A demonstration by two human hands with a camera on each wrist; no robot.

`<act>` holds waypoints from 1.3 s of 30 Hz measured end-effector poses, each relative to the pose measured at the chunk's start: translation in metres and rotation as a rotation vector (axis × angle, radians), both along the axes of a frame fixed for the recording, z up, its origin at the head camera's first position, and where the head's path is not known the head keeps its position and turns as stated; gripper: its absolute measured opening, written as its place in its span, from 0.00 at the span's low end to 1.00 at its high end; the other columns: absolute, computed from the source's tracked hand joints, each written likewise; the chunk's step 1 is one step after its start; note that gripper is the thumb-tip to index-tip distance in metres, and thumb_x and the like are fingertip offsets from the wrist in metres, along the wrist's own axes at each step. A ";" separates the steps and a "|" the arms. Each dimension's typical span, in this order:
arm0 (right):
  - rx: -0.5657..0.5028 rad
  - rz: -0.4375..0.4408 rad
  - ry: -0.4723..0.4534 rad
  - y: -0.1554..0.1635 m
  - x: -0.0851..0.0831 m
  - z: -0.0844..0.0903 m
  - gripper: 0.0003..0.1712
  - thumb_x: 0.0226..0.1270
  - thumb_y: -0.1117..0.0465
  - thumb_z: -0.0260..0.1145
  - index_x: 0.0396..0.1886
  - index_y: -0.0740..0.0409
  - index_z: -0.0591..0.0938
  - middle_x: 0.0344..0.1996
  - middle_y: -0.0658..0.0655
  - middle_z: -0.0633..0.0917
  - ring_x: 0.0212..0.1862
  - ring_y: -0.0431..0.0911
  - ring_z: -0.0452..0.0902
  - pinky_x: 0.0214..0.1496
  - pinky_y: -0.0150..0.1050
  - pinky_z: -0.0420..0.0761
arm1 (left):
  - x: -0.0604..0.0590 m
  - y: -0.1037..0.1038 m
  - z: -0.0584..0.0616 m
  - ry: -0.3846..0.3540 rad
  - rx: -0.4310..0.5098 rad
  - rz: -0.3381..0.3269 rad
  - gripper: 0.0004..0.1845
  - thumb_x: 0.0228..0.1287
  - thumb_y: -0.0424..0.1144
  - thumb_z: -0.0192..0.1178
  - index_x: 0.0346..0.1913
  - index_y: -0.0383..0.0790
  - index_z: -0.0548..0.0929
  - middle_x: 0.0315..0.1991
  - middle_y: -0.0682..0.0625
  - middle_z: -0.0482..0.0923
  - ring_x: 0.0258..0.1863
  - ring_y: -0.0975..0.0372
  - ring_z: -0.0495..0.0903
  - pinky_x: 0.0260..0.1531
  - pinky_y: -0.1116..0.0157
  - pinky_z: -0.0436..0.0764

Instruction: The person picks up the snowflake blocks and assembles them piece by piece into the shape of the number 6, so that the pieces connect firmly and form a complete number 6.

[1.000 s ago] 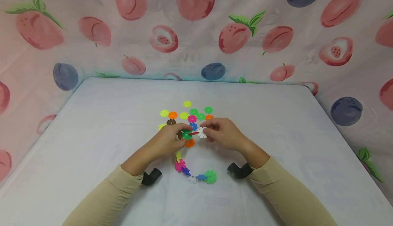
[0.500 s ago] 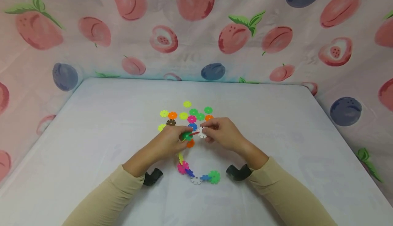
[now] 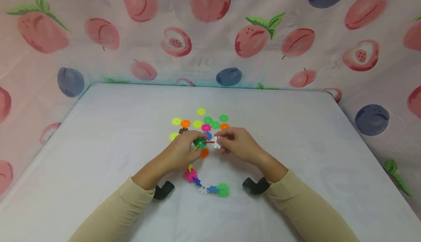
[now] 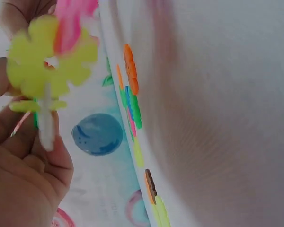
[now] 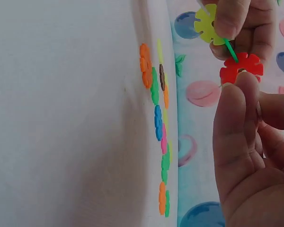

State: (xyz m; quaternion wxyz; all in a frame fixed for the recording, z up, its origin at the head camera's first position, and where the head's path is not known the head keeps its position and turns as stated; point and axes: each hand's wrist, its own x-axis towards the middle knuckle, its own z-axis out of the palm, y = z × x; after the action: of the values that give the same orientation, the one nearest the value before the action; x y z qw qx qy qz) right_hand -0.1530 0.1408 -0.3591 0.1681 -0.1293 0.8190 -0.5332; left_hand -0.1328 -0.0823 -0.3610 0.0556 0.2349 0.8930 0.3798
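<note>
The left hand [image 3: 179,153] pinches the dark green disc [image 3: 199,143] at the top of a linked chain of discs [image 3: 207,187], whose lower end trails onto the white table [image 3: 98,132] toward the person. The right hand [image 3: 238,143] pinches a white disc [image 3: 216,143], held edge-on to a red disc [image 3: 208,142] between them, apparently to line up their slots. Loose discs [image 3: 205,122] lie just beyond the fingers, within easy reach.

Two hands work over the table [image 3: 98,143]. About eleven loose snowflake discs [image 3: 206,127] lie in a cluster at twelve o'clock of them. One linked chain [image 3: 210,189] lies at six o'clock.
</note>
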 end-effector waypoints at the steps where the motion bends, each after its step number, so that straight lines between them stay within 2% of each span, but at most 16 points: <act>1: -0.007 -0.004 -0.010 0.001 0.000 -0.001 0.15 0.71 0.66 0.63 0.53 0.69 0.82 0.32 0.58 0.86 0.31 0.50 0.85 0.40 0.41 0.86 | -0.001 0.000 -0.001 -0.004 0.011 0.005 0.22 0.64 0.29 0.66 0.61 0.36 0.79 0.56 0.47 0.79 0.51 0.56 0.77 0.50 0.61 0.81; 4: -0.019 -0.012 -0.022 0.003 0.000 -0.002 0.14 0.71 0.66 0.62 0.53 0.69 0.81 0.33 0.60 0.86 0.32 0.50 0.84 0.41 0.41 0.86 | -0.003 -0.002 -0.003 -0.017 0.054 0.013 0.25 0.64 0.31 0.66 0.64 0.34 0.75 0.59 0.44 0.76 0.50 0.56 0.77 0.50 0.59 0.81; 8: -0.029 -0.016 -0.025 0.007 -0.001 -0.005 0.14 0.73 0.66 0.61 0.53 0.71 0.80 0.34 0.63 0.85 0.33 0.51 0.84 0.42 0.41 0.86 | -0.005 -0.009 -0.005 -0.084 0.121 0.021 0.27 0.66 0.33 0.63 0.67 0.34 0.71 0.63 0.44 0.74 0.52 0.56 0.77 0.53 0.57 0.79; 11: -0.037 -0.018 -0.028 0.009 -0.001 -0.006 0.14 0.73 0.67 0.61 0.53 0.72 0.79 0.35 0.63 0.85 0.33 0.51 0.84 0.42 0.42 0.86 | -0.004 -0.014 -0.005 -0.123 0.162 0.065 0.24 0.67 0.33 0.56 0.66 0.36 0.73 0.61 0.44 0.76 0.51 0.55 0.79 0.51 0.56 0.80; 15: -0.037 -0.022 -0.040 0.010 -0.002 -0.007 0.14 0.74 0.67 0.61 0.54 0.71 0.79 0.35 0.61 0.85 0.34 0.52 0.85 0.42 0.41 0.85 | -0.004 -0.019 -0.004 -0.122 0.205 0.124 0.21 0.66 0.32 0.50 0.61 0.35 0.77 0.56 0.43 0.78 0.47 0.53 0.80 0.47 0.56 0.81; 22: -0.037 -0.016 -0.039 0.011 -0.001 -0.006 0.14 0.74 0.67 0.60 0.53 0.71 0.79 0.35 0.60 0.85 0.35 0.52 0.85 0.43 0.42 0.85 | -0.004 -0.022 -0.006 -0.105 0.218 0.102 0.17 0.69 0.33 0.54 0.59 0.33 0.78 0.56 0.43 0.79 0.49 0.54 0.80 0.51 0.55 0.80; 32: -0.050 -0.009 -0.036 0.010 0.000 -0.005 0.14 0.74 0.67 0.60 0.54 0.72 0.78 0.35 0.60 0.84 0.35 0.53 0.85 0.43 0.43 0.85 | -0.003 -0.018 -0.003 -0.106 0.199 0.054 0.22 0.65 0.36 0.64 0.59 0.31 0.77 0.55 0.44 0.79 0.52 0.54 0.79 0.54 0.53 0.79; 39: -0.062 -0.001 -0.038 0.010 0.000 -0.004 0.13 0.74 0.68 0.60 0.54 0.72 0.78 0.36 0.61 0.85 0.35 0.51 0.85 0.44 0.43 0.85 | -0.003 -0.011 -0.002 -0.113 0.161 0.034 0.22 0.63 0.34 0.68 0.59 0.34 0.77 0.55 0.48 0.78 0.52 0.55 0.79 0.54 0.55 0.79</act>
State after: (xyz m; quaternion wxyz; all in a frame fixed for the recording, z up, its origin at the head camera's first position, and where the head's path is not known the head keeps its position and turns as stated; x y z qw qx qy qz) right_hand -0.1526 0.1505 -0.3635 0.1793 -0.1237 0.7988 -0.5607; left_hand -0.1362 -0.0934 -0.3625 0.0803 0.2014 0.8589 0.4640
